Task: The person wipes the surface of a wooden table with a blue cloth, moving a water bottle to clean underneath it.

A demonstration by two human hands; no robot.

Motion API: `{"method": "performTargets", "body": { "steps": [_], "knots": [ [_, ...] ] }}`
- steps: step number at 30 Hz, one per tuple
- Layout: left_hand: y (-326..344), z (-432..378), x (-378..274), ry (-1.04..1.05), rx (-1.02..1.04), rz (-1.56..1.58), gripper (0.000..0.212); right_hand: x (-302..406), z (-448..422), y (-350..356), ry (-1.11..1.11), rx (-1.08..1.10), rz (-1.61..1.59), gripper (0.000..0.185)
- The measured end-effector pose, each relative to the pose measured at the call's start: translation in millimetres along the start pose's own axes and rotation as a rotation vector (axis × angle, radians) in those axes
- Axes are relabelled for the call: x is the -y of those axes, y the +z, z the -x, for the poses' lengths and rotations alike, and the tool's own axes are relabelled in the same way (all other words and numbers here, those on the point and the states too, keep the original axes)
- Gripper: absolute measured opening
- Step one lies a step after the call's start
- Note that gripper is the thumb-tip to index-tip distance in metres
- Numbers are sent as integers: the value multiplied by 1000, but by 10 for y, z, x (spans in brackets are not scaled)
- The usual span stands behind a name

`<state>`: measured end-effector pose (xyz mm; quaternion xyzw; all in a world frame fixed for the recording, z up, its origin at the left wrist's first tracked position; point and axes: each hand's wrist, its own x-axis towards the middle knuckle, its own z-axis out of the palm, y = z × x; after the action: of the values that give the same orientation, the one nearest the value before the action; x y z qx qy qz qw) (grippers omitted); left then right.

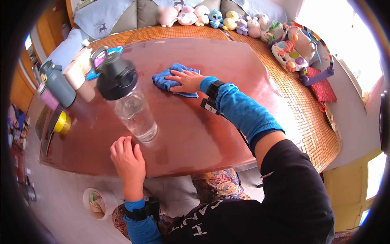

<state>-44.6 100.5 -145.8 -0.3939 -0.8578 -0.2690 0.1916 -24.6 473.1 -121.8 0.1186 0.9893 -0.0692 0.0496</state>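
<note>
A crumpled blue cloth (163, 78) lies on the glossy red-brown table (186, 128). Spread over it, my right hand (186, 80) holds the cloth down against the tabletop, its fingers reaching left. My left hand (129, 160) rests on the near edge of the table with nothing in it, thumb apart from the fingers. Just beyond those fingers stands a clear water bottle (135, 113) with a black lid and carry loop, partly filled with clear liquid. The left hand does not visibly touch the bottle.
At the left stand a grey-blue thermos (58, 84), a paper roll (74, 74) and a yellow tape roll (61, 121). A white bin (106, 202) sits on the floor. Plush toys (186, 15) line the sofa behind; a baby play gym (291, 55) lies right.
</note>
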Motion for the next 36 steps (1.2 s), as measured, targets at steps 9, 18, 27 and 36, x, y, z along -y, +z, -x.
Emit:
{"method": "performTargets", "body": {
  "steps": [9, 18, 27, 36],
  "knots": [
    [18, -19, 11, -4, 29, -36, 28, -1782, 1086, 46, 483, -150, 25, 73],
    [-12, -3, 0, -22, 2, -67, 27, -2761, 2746, 619, 838, -262, -32, 77],
    [39, 41, -4, -13, -41, -49, 25, -1602, 1962, 159, 877, 1, -181, 95],
    [68, 28, -5, -9, -58, -40, 28, 450, 472, 233, 242, -44, -34, 89]
  ]
}}
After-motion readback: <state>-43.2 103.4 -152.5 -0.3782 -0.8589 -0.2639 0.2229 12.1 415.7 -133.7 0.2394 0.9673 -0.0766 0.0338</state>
